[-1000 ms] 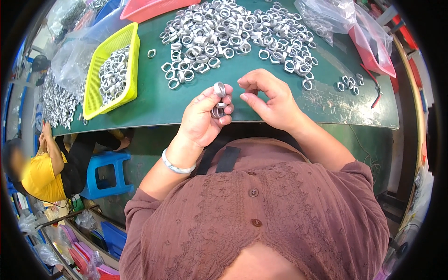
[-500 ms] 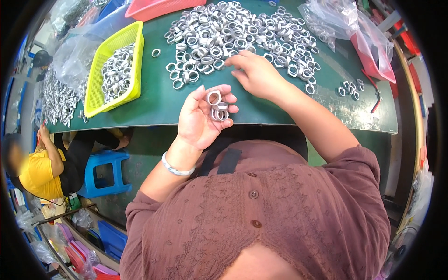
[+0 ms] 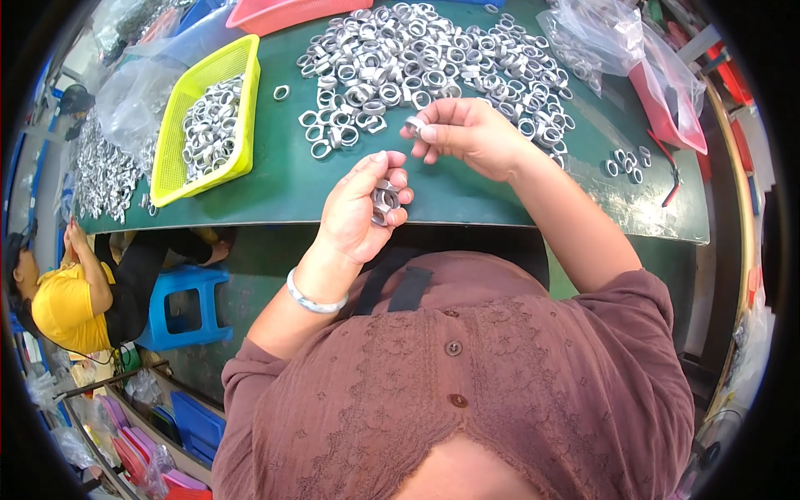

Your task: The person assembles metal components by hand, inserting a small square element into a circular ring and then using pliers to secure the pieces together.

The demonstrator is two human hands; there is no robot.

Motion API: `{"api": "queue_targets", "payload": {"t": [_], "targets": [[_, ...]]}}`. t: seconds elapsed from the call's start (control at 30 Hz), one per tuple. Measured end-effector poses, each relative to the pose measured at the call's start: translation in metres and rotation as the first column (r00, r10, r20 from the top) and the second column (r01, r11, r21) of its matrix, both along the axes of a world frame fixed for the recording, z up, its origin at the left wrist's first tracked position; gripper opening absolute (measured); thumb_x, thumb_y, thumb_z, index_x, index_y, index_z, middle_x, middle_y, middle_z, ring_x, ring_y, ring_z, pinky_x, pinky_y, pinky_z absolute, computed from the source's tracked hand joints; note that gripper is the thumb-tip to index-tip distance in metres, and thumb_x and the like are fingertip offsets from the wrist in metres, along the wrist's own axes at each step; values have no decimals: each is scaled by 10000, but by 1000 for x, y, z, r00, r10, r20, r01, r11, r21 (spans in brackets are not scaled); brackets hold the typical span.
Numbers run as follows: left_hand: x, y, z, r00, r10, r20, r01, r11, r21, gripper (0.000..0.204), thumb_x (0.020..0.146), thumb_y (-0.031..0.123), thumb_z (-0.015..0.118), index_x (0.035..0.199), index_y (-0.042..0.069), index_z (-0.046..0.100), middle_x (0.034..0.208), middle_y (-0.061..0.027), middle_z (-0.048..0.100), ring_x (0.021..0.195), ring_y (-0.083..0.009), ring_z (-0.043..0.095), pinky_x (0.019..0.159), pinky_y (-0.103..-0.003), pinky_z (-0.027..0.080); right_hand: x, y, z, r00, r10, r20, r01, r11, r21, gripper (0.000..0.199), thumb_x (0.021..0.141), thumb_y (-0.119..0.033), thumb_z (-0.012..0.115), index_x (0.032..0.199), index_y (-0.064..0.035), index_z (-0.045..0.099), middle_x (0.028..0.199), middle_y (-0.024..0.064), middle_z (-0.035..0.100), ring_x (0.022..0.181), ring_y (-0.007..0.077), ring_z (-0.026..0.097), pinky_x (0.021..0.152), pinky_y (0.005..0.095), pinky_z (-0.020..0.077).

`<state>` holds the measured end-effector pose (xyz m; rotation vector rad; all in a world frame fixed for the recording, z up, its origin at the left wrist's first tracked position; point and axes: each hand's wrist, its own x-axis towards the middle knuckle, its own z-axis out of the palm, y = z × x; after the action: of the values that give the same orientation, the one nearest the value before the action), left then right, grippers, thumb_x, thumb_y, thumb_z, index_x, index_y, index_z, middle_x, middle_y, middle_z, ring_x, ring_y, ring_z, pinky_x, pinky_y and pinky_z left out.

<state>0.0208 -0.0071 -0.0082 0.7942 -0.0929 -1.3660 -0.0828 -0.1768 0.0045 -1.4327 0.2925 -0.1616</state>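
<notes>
My left hand (image 3: 360, 207) is curled around several grey metal rings (image 3: 384, 202), over the near edge of the table. Between the thumb and fingers of my right hand (image 3: 472, 135) is one metal ring (image 3: 412, 125), pinched just above the tabletop. That hand is in front of a large pile of similar rings (image 3: 375, 62), each with a flattened or angular side. To the left, a yellow-green plastic basket (image 3: 247, 125) holds many more rings. A single ring (image 3: 282, 92) lies on the table between basket and pile.
The green table (image 3: 287, 187) ends just before my body. A pink tray (image 3: 667, 104) with clear plastic bags is at the right, near a few loose rings (image 3: 628, 158) and a red-and-black tool (image 3: 669, 167). On the left, a person in yellow (image 3: 73, 304) sits near a blue stool (image 3: 187, 308).
My right hand has drawn back from the pile toward me with a ring pinched in it. The fingers of my left hand have closed further around its rings.
</notes>
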Motion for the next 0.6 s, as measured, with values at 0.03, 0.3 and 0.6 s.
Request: {"api": "queue_targets", "payload": {"t": [0.03, 0.3, 0.6], "targets": [[-2, -1, 1, 1000, -2, 0, 2, 1000, 1, 168, 894, 217, 471, 921, 59, 522, 723, -20, 515, 632, -146, 483, 443, -199, 368, -5, 2, 0, 999, 24, 49, -30, 991, 131, 203, 822, -83, 572, 987, 36, 564, 968, 102, 599, 776, 138, 581, 729, 274, 476], [-10, -4, 11, 980, -5, 199, 8, 1000, -18, 121, 865, 159, 533, 923, 53, 539, 709, -7, 508, 624, -119, 477, 437, -182, 348, -27, 16, 3, 983, -43, 176, 13, 986, 169, 217, 817, -85, 586, 994, 41, 578, 861, 99, 620, 759, 139, 585, 735, 259, 475], [-17, -5, 16, 955, -19, 297, 30, 999, -32, 147, 857, 152, 547, 951, 40, 558, 702, -3, 517, 623, -107, 486, 445, -183, 357, -35, 25, 5, 978, -128, 167, 127, 992, 17, 206, 789, -50, 607, 981, 21, 579, 897, 70, 611, 766, 124, 581, 707, 247, 478]]}}
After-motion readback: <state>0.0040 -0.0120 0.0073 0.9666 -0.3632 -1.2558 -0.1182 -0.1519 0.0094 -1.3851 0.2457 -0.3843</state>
